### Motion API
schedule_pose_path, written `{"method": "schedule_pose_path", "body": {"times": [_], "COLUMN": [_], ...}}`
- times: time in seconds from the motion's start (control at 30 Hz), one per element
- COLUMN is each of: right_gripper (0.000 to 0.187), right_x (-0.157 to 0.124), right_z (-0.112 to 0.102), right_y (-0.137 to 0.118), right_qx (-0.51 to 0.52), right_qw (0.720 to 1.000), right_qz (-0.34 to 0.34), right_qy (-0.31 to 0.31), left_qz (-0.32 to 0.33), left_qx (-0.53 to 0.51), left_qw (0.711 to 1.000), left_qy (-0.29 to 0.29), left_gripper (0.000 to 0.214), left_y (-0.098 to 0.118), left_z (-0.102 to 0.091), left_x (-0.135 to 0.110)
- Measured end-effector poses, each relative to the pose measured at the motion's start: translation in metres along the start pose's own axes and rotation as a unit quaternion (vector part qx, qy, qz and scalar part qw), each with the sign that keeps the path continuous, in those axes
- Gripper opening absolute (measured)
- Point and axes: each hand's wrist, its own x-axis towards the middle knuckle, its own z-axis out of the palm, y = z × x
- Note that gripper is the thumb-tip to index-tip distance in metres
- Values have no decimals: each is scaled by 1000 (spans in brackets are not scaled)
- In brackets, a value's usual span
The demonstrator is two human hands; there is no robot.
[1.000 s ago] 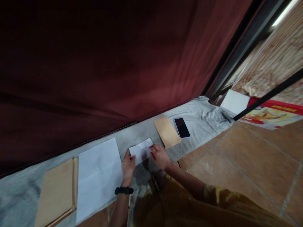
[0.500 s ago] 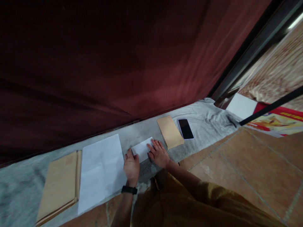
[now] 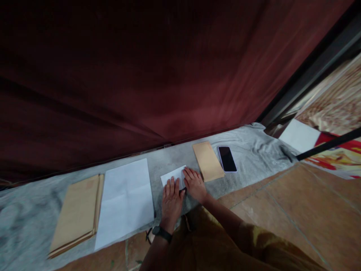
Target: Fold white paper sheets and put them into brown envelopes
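Observation:
A small folded sheet of white paper (image 3: 174,174) lies on the grey cloth (image 3: 166,156) in front of me. My left hand (image 3: 172,195) rests palm down on its near left part, fingers stretched out. Over the paper's right end lies my right hand (image 3: 194,184), its fingers extended and flat. Both hands cover part of the paper. Just right of my right hand is a stack of small brown envelopes (image 3: 208,161). Larger white sheets (image 3: 125,197) lie flat to the left of my left hand.
Large brown envelopes (image 3: 76,210) are stacked at the far left. A phone (image 3: 227,159) with a dark screen lies right of the small envelopes. A dark red curtain (image 3: 180,94) hangs behind the cloth. Tiled floor (image 3: 270,210) runs along the near side.
My left hand has moved right, from the paper's left edge onto its near side, and its fingers have straightened. My right hand stays on the right end. The view has shifted slightly.

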Motion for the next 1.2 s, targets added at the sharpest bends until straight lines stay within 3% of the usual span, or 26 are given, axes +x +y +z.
{"method": "schedule_pose_path", "body": {"times": [0.27,0.47,0.77,0.83,1.0,1.2], "right_gripper": [48,47,48,48,48,48], "right_x": [-1,4,1,1,1,0], "right_z": [2,-5,-4,-4,-3,-2], "right_y": [-2,3,1,2,3,3], "right_qx": [-3,1,-20,-19,-12,-5], "right_qw": [1000,1000,1000,1000,1000,1000], "right_qz": [-2,-15,-13,-14,-12,-14], "right_qy": [21,-3,-2,-3,-6,-7], "left_qz": [-13,-38,-92,-69,43,47], "left_qx": [7,21,26,20,-10,-8], "left_qw": [1000,999,991,993,999,999], "left_qy": [0,17,96,93,22,1], "left_gripper": [54,59,61,58,52,49], "left_y": [0,-4,-14,-9,0,-9], "left_z": [2,8,10,8,8,9], "left_x": [29,20,-1,-3,-13,-16]}}
